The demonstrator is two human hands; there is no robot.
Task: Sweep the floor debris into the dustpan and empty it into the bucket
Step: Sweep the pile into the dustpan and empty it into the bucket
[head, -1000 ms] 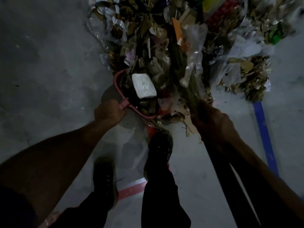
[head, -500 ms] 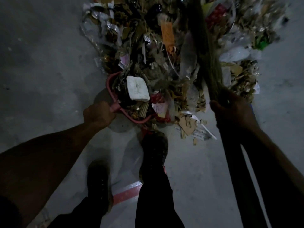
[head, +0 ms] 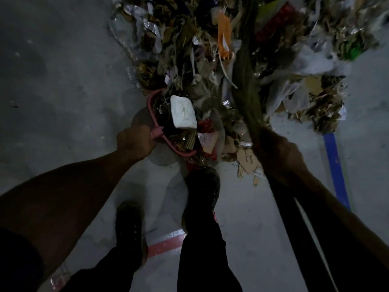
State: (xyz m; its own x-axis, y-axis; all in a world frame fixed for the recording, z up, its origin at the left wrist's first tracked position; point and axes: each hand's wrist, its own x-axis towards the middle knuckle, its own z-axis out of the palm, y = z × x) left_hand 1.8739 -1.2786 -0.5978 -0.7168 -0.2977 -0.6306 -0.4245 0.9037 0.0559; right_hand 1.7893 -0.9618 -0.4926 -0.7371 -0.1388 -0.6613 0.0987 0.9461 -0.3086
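Note:
A pink dustpan (head: 152, 106) lies on the grey floor at the near edge of a big debris pile (head: 185, 51) of leaves, paper and plastic. It holds trash, with a white block (head: 183, 112) on top. My left hand (head: 134, 142) grips the dustpan's handle. My right hand (head: 277, 152) grips a grass broom (head: 245, 81) whose bristles reach up into the pile, right of the dustpan. No bucket is in sight.
My two dark shoes (head: 202, 192) stand just behind the dustpan. A blue tape line (head: 334, 165) runs along the floor on the right, a pink one (head: 166, 245) lies between my feet. Bare concrete stretches to the left.
The broom has swung back left toward the dustpan after reaching out right into the pile. My left hand and the dustpan stayed put.

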